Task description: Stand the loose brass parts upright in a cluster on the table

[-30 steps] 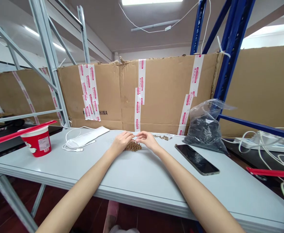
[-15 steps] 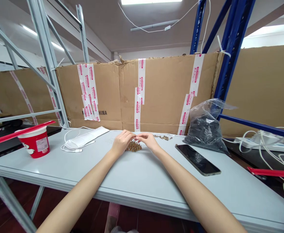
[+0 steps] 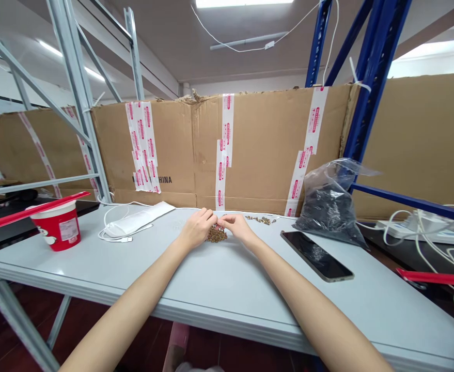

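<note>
My left hand (image 3: 199, 227) and my right hand (image 3: 237, 226) meet fingertip to fingertip above a cluster of small brass-coloured pieces (image 3: 216, 235) on the grey table. Fingers of both hands are pinched together; whatever lies between them is too small or hidden to name. The small pieces stand close together just under my fingers, partly covered by my left hand. Behind my right hand lies a loose scatter of similar brass-coloured pieces (image 3: 263, 220). Faint clear bits (image 3: 177, 225) lie left of my left hand.
A phone (image 3: 316, 256) lies to the right, before a clear bag of dark material (image 3: 329, 206). On the left are a white cable (image 3: 112, 236), a flat white packet (image 3: 141, 219) and a red cup (image 3: 58, 227). A cardboard wall (image 3: 261, 150) closes off the back.
My hands have shifted slightly over the cluster, with the fingertips still together. The view has moved a little; the other things stay in place.
</note>
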A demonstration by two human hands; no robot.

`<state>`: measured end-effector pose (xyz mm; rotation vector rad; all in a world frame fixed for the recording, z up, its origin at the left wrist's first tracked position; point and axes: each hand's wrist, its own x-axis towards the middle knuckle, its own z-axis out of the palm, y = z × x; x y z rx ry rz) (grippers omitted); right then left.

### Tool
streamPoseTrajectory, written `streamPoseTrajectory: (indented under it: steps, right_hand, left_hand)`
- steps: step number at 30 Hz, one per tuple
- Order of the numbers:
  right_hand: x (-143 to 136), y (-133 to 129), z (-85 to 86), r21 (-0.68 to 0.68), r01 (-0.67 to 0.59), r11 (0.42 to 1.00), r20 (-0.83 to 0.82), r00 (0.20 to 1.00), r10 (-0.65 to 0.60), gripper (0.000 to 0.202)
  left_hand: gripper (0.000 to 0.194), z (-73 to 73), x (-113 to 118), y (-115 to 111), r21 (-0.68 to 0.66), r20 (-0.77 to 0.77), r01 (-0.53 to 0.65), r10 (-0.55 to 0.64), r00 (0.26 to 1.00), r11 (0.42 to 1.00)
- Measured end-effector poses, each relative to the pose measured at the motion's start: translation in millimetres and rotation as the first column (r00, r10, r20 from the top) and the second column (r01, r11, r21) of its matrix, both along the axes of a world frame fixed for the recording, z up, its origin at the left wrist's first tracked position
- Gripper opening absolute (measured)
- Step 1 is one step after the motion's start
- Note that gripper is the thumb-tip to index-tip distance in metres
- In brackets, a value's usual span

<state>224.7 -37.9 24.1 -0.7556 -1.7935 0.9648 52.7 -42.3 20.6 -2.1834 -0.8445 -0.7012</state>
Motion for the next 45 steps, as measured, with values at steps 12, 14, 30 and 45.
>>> streamPoseTrajectory:
  steps: [12, 14, 30, 45]
  right_hand:
    - [1, -4, 3.7, -0.042, -0.028, 0.999, -0.009, 1.000, 0.028, 0.028]
    - [1, -3, 2.5, -0.052, -0.045, 0.998, -0.006, 0.999, 0.045, 0.027]
    - [-3, -5, 2.8, -0.047, -0.015, 0.999, -0.003, 1.000, 0.015, 0.026]
    - [1, 5, -1.0, -0.026, -0.030, 0.999, 0.047, 0.998, 0.031, 0.035]
  left_hand:
    - [0.020, -0.2, -5, 1, -0.007, -0.047, 0.074, -0.075, 0.996, 0.997]
    - [0.024, -1.0, -5, 2, 0.005, -0.022, 0.076, -0.076, 0.997, 0.997]
    - [0.031, -1.0, -6, 5, 0.062, -0.021, 0.087, -0.086, 0.996, 0.994]
    - [0.027, -2.9, -6, 5, -0.002, -0.036, 0.076, -0.076, 0.996, 0.997]
